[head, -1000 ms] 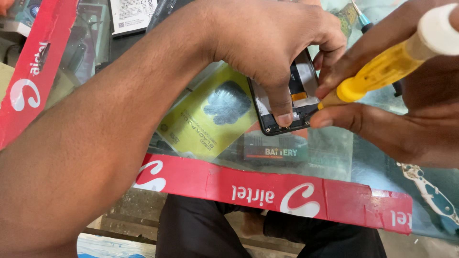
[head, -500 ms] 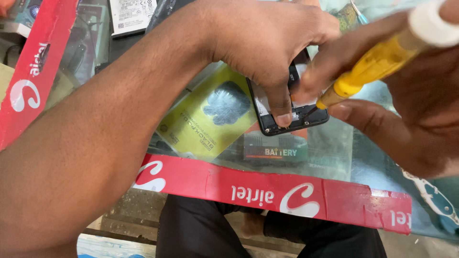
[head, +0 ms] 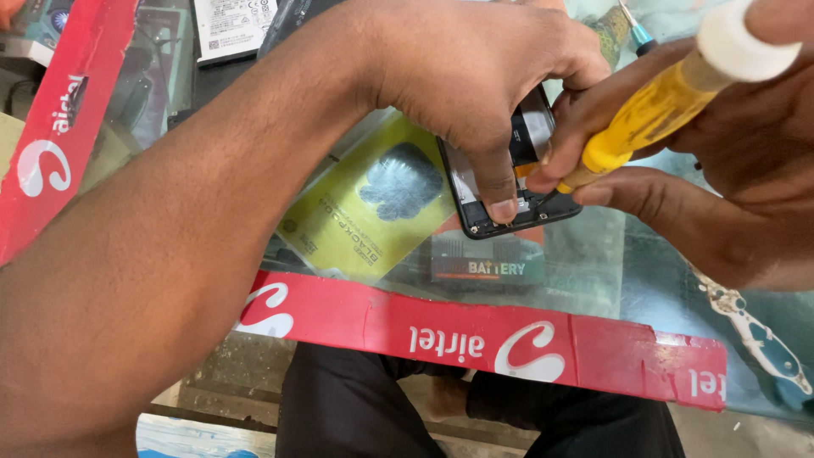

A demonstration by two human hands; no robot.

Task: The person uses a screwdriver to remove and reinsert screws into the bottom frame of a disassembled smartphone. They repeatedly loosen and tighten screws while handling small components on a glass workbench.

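The left forearm is reaching in diagonally from the lower left, its left hand (head: 475,76) arching palm down with fingers curled and one fingertip pressing downward. The right hand (head: 678,178) is entering from the right, fingers pinching closed in a grip.

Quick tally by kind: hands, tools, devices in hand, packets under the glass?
Hands: 2, left hand and right hand
Screwdrivers: 1, yellow-handled screwdriver
Phones: 1, opened black phone
Packets under glass: 2, yellow-green packet, dark battery packet
Total: 6
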